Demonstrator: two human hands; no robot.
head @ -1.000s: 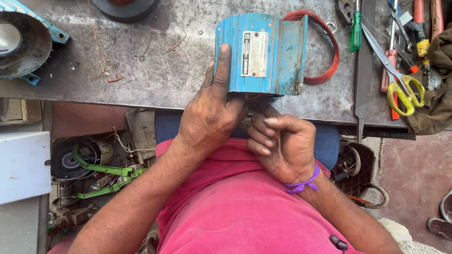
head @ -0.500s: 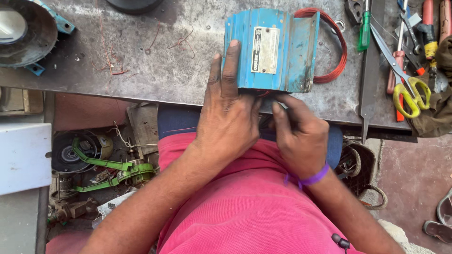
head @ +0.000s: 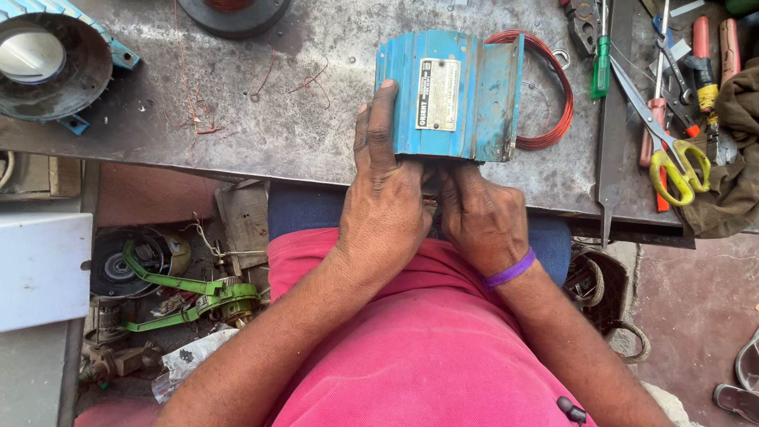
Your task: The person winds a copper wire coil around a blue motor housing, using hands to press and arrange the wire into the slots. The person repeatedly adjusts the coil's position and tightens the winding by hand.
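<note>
Left hand lay against the near left side of the blue ribbed motor housing, thumb stretched up along its left wall, other fingers curled under the near end; grip was closed on the housing there. Right hand pressed up to the near end of the same housing just beside the left hand, knuckles up, fingertips hidden under the housing edge, so cannot tell whether its grip was closed on anything. Purple band sat on the right wrist. Both hands touched each other at the middle.

Housing stood on the near edge of the grey metal tabletop, slightly overhanging toward the person, pale nameplate facing up. Copper-red wire coil stuck out from the housing's right side, touching it. Loose thin red wire scraps lay well to the left on the tabletop.

Right of the housing: green-handled screwdriver, long flat metal file, scissors with yellow handles, red-handled tools near them, dark brown rag at the far right edge. Far left: round dark motor end cover on a blue finned part. Top edge: dark round part, cut off by the frame.

Person wore a pink shirt, seated close against the tabletop. Below on the floor, left: green strap over motor parts, white box beside them.
</note>
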